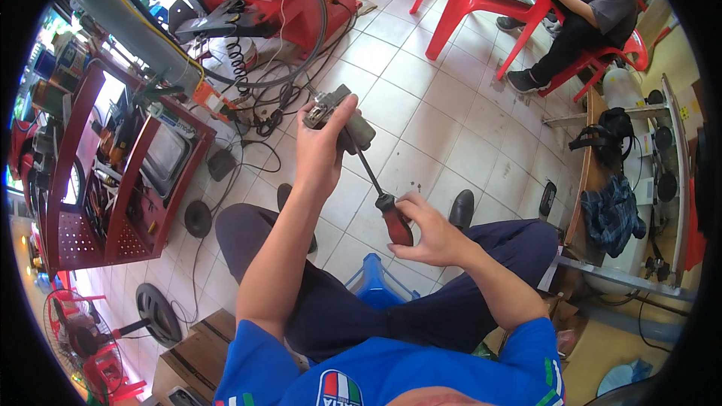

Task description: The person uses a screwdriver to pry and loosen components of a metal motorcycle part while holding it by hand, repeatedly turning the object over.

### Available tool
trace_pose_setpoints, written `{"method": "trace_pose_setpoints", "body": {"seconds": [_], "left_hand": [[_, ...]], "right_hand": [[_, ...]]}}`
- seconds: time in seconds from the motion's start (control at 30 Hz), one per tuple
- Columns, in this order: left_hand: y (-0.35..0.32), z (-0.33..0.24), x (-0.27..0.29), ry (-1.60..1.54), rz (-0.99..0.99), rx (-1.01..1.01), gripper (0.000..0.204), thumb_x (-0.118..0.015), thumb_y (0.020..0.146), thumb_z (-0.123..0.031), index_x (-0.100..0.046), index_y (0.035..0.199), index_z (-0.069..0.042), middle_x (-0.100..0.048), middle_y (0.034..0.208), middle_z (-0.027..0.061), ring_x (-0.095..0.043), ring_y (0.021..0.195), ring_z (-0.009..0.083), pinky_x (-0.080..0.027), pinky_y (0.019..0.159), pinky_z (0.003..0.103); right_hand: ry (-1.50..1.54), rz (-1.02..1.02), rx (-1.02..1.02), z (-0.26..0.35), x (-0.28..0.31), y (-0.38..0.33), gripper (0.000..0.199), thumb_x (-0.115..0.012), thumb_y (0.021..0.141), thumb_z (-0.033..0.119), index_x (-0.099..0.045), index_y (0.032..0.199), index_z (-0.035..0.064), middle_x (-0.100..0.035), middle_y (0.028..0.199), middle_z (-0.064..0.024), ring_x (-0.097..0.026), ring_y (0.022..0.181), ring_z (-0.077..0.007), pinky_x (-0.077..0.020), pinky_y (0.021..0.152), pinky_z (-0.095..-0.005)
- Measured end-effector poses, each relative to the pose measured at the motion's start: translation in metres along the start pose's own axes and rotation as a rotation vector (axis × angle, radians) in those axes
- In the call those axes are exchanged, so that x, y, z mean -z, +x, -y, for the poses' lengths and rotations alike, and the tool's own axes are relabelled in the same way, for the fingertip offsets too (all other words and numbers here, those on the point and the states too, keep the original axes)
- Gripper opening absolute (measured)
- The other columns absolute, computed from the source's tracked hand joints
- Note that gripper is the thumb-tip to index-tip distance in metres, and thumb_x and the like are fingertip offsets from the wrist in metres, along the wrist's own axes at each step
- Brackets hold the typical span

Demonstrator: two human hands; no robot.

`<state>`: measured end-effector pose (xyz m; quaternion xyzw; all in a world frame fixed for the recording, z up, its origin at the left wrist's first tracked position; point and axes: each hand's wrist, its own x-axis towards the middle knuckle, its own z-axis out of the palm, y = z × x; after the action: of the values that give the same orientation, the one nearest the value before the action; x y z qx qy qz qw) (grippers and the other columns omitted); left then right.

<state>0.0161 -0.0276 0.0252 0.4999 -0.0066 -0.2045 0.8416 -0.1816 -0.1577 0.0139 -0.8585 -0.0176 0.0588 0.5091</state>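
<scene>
My left hand (pixel 322 143) is raised ahead of me, wrapped round a grey metal part with a cylindrical body (pixel 362 132), which looks like a small motor. A metal fitting sticks out at its upper left. Below and to the right, my right hand (pixel 432 231) grips a screwdriver (pixel 395 222) by its red and black handle, fingers and thumb on either side. The dark shaft slants up and left to the part. Its tip is hidden at the part near my left hand, so I cannot tell exactly where it touches.
A dark red tool rack (pixel 113 173) stands left, near cables on the tiled floor. Behind it is a red workbench (pixel 316 11). Far right, a person (pixel 602 7) sits by a red plastic chair (pixel 489 4) holding parts. A wooden-topped bench (pixel 590 180) flanks my right.
</scene>
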Motion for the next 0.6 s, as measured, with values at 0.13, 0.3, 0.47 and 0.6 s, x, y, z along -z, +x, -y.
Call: {"method": "trace_pose_setpoints", "body": {"seconds": [0.13,0.3,0.47,0.6], "left_hand": [[0.006,-0.007,0.007,-0.201,0.084,0.112,0.057,-0.077,0.091,-0.028,-0.038,0.124,-0.002,-0.061,0.108,0.0164,-0.065,0.098,0.0223,-0.058,0.079,0.036],[0.005,-0.002,0.005,-0.057,0.045,0.029,0.047,-0.072,0.094,-0.031,-0.049,0.12,0.001,-0.064,0.104,0.0143,-0.067,0.094,0.0234,-0.058,0.08,0.038],[0.006,-0.008,0.008,0.004,0.084,-0.013,0.041,-0.069,0.095,-0.031,-0.057,0.118,0.001,-0.066,0.103,0.0134,-0.067,0.094,0.0228,-0.057,0.078,0.037],[0.01,-0.012,0.018,-0.103,0.128,0.009,0.045,-0.064,0.098,-0.039,-0.058,0.118,0.0,-0.066,0.105,0.0139,-0.066,0.095,0.0244,-0.055,0.083,0.038]], "right_hand": [[0.182,-0.233,0.026,-0.005,-0.015,0.008,0.045,-0.078,0.082,0.015,-0.052,0.117,0.0003,-0.055,0.116,-0.0131,-0.06,0.104,-0.0248,-0.0516,0.09,-0.0391],[0.524,0.179,-0.557,0.021,0.004,0.009,0.039,-0.075,0.087,0.013,-0.05,0.116,0.0013,-0.058,0.092,-0.008,-0.062,0.081,-0.0169,-0.0536,0.078,-0.0323],[-0.022,-0.264,0.218,-0.013,-0.003,0.002,0.04,-0.075,0.091,0.021,-0.051,0.117,0.0024,-0.055,0.075,-0.0014,-0.057,0.058,-0.0113,-0.0507,0.058,-0.0282],[0.349,-0.153,-0.243,0.017,0.002,0.006,0.04,-0.074,0.091,0.025,-0.054,0.117,0.0025,-0.056,0.074,-0.0025,-0.057,0.058,-0.0113,-0.0483,0.053,-0.0291]]}}
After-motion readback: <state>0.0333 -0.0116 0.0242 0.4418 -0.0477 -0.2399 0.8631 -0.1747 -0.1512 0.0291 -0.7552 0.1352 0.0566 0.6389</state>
